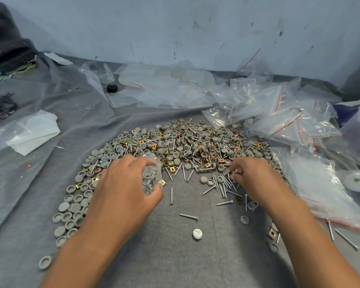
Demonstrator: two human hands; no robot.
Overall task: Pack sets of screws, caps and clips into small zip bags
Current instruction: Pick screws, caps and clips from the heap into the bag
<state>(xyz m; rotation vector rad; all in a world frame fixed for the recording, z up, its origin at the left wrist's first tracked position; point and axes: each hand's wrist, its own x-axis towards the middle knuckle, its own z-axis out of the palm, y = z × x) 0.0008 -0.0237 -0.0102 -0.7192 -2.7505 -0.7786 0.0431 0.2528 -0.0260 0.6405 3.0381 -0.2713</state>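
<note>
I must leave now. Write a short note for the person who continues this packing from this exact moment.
Left hand holds a small zip bag with screws already inside. Right hand pinches small parts at the loose screws; which part, I cannot tell. The pile of caps, clips and screws lies ahead on the grey cloth. Filled bags lie far right. This bag is not yet closed; much remains loose.

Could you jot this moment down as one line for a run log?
left hand: holds small clear zip bag with screws inside | right hand: pinches pieces from mixed pile | stage: filling
</note>
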